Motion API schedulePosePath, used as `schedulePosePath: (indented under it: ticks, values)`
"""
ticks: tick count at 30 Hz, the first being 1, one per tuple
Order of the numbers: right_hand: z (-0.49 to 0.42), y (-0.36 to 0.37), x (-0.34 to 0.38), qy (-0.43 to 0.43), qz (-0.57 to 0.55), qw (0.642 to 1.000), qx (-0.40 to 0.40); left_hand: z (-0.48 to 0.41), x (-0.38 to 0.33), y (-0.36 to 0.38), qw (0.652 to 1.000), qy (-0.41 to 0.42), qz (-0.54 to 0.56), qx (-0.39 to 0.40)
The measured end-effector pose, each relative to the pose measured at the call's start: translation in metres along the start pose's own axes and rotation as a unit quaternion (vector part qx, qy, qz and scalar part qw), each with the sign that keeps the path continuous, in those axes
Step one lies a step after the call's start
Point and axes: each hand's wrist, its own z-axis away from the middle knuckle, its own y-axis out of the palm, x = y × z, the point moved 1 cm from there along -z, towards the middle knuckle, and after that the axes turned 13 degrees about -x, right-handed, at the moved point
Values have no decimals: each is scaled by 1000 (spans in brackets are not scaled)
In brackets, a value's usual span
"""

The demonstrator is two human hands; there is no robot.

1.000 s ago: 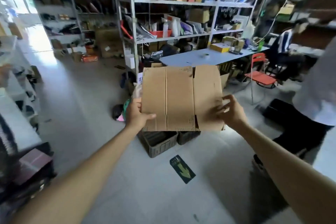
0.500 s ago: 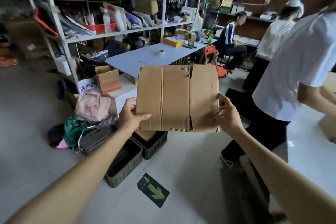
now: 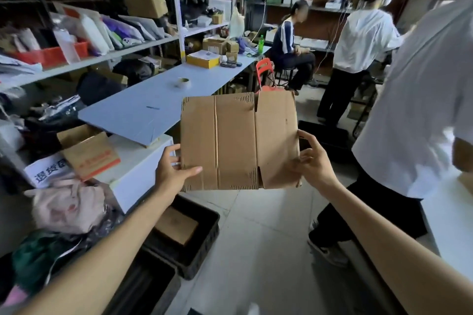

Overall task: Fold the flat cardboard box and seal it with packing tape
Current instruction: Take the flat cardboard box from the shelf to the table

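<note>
A flat brown cardboard box [image 3: 238, 140] is held upright in the air in front of me, its flaps unfolded. My left hand [image 3: 171, 171] grips its lower left edge, thumb across the front face. My right hand [image 3: 313, 161] holds the lower right edge with fingers curled round it. A roll of packing tape [image 3: 183, 82] lies on the long light-blue table [image 3: 153, 110] beyond the box.
Shelves full of goods [image 3: 102, 33] run along the left. Black crates [image 3: 184, 238] stand on the floor below the box. A person in a white shirt [image 3: 422, 110] stands close on my right; two more people are further back by a red chair [image 3: 265, 69].
The view has swung right and moved nearer the blue table, which now shows the tape roll larger. The flat box stays held in both hands, unchanged in shape.
</note>
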Motion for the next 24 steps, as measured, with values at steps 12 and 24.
schedulePosePath:
  ticks: [12,24]
  values:
    - [-303,113,-51,-9,12,997,77,-226,-6,154,998,-32,1,-60]
    - [-596,335,-74,-50,36,981,181,-512,71,258,981,-88,-26,-170]
